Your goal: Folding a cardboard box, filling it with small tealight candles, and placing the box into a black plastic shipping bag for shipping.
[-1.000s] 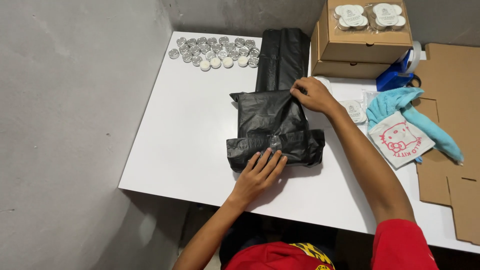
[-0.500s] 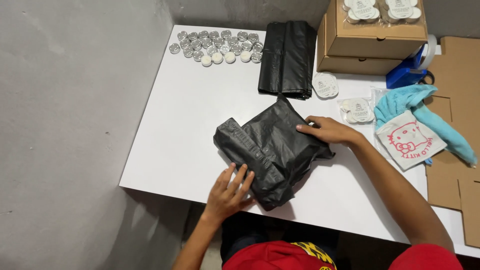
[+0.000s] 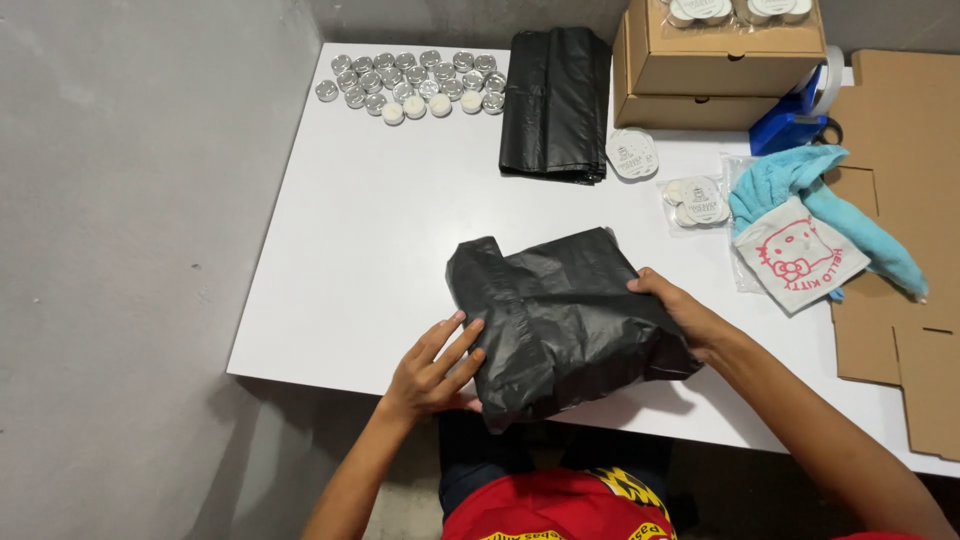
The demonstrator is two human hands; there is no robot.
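Here the crumpled black plastic bag parcel (image 3: 565, 320) lies between both hands, long axis slanting away; left hand (image 3: 432, 362) presses its near-left edge with open fingers, right hand (image 3: 685, 312) clasps its right side.

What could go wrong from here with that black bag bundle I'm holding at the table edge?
The black bag bundle overhangs the near edge of the white table, so it might slip off if the left hand or right hand lets go. Both hands only press its sides with flat fingers, so the loose plastic could spring open. A wide sweep might also knock the small packets beside the blue cloth.
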